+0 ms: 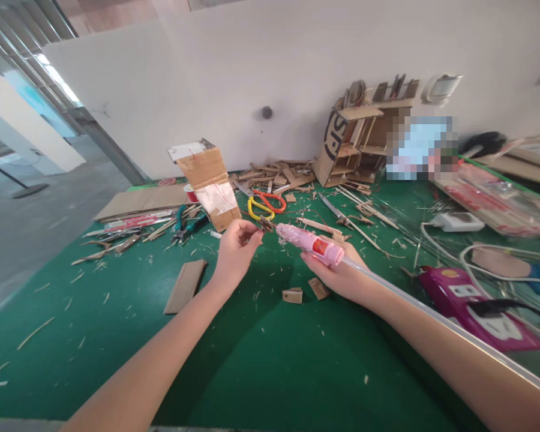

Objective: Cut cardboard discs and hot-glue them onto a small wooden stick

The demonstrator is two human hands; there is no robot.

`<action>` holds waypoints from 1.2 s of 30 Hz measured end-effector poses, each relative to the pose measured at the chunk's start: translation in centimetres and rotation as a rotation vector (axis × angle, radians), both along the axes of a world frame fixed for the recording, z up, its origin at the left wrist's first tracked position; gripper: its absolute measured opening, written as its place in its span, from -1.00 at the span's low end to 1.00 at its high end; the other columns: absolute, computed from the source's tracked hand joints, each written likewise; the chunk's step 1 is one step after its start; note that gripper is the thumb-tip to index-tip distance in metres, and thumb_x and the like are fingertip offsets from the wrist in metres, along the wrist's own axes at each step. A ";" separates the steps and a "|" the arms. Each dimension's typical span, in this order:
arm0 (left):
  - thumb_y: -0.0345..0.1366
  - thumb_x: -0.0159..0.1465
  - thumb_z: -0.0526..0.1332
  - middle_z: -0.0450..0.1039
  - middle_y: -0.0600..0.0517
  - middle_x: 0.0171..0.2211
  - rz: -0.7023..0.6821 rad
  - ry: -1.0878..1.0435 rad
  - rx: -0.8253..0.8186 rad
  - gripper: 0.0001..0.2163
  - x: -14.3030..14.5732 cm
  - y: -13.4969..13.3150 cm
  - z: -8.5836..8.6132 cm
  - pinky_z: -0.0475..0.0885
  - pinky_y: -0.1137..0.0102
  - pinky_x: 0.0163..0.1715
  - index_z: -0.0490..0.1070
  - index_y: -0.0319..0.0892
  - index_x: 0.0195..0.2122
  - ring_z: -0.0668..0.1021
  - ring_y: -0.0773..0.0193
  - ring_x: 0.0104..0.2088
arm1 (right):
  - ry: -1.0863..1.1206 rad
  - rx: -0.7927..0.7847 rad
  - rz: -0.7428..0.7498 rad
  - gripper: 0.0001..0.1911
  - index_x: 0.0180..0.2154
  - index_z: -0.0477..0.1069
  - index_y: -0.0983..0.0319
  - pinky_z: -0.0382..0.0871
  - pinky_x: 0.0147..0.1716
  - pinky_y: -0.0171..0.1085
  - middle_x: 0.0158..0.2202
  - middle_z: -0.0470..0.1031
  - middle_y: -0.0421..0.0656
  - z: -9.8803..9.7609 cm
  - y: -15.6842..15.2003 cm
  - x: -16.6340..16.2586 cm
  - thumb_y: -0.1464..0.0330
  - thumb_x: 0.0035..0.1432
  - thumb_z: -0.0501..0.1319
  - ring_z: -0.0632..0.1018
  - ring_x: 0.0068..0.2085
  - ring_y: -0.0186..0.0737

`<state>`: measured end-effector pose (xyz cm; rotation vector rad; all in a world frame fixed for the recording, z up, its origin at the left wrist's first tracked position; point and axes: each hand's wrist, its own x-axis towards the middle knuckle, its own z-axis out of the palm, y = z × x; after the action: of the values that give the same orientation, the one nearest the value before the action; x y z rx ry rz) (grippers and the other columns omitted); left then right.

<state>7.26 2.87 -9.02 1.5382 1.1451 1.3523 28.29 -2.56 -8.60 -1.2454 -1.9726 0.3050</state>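
My right hand grips a pink glue gun with a red label, its nozzle pointing left and a clear glue stick trailing back along my forearm. My left hand pinches a small brown cardboard piece between thumb and fingers, held right at the gun's nozzle. Both hands hover above a green table. Two small cardboard blocks lie on the table just below my hands.
A flat wooden strip lies at left. Yellow and red scissors, pliers, a folded cardboard box and a cardboard model stand farther back. A magenta power strip with cables sits at right. Scraps litter the table.
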 end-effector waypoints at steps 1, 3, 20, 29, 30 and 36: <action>-0.26 0.10 0.29 0.42 0.07 -0.48 0.000 -0.004 -0.001 -0.81 0.0 0.0 0.0 0.30 0.49 -0.52 0.30 -0.18 -0.37 0.47 0.37 -0.50 | 0.002 -0.004 0.001 -0.74 -0.50 0.22 0.21 0.17 -0.58 -0.35 -0.59 0.30 -0.26 0.0 0.0 0.0 0.24 0.18 0.10 0.35 -0.58 -0.37; -0.25 0.09 0.30 0.42 0.07 -0.48 0.002 -0.015 -0.004 -0.80 0.0 0.0 -0.1 0.31 0.48 -0.51 0.29 -0.18 -0.37 0.47 0.36 -0.49 | 0.007 -0.015 0.007 -0.75 -0.49 0.23 0.21 0.18 -0.57 -0.35 -0.58 0.32 -0.26 0.0 0.0 0.0 0.24 0.18 0.10 0.36 -0.57 -0.37; -0.33 0.16 0.20 0.41 0.07 -0.48 0.025 0.006 -0.007 -0.90 -0.1 -0.2 0.4 0.31 0.47 -0.50 0.27 -0.18 -0.34 0.46 0.38 -0.50 | -0.021 -0.005 -0.019 -0.71 -0.55 0.16 0.20 0.06 -0.62 -0.35 -0.64 0.22 -0.30 -0.1 0.2 0.1 0.25 0.17 0.09 0.25 -0.64 -0.41; -0.33 0.18 0.18 0.44 0.06 -0.46 0.014 -0.020 -0.012 -0.91 0.0 -0.3 0.5 0.31 0.47 -0.50 0.26 -0.18 -0.34 0.46 0.38 -0.49 | -0.030 0.011 -0.007 -0.71 -0.55 0.16 0.20 0.05 -0.63 -0.35 -0.66 0.19 -0.31 -0.1 0.2 0.2 0.25 0.17 0.09 0.23 -0.65 -0.42; -0.33 0.17 0.18 0.44 0.05 -0.46 0.013 -0.022 -0.015 -0.91 0.0 -0.3 0.5 0.31 0.47 -0.50 0.26 -0.18 -0.34 0.46 0.38 -0.49 | -0.032 0.013 -0.007 -0.71 -0.55 0.16 0.20 0.06 -0.62 -0.35 -0.65 0.21 -0.30 0.0 0.2 0.2 0.25 0.18 0.09 0.24 -0.64 -0.42; -0.32 0.19 0.18 0.47 0.03 -0.43 -0.002 -0.042 -0.028 -0.91 0.0 -0.2 0.5 0.31 0.47 -0.51 0.25 -0.18 -0.34 0.44 0.40 -0.50 | -0.027 -0.003 -0.028 -0.69 -0.56 0.13 0.19 0.05 -0.63 -0.35 -0.67 0.19 -0.32 -0.1 0.1 0.2 0.24 0.17 0.09 0.23 -0.65 -0.42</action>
<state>7.27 2.62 -8.49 1.4845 1.1320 1.3554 28.52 -2.44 -8.68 -1.2842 -1.9760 0.2783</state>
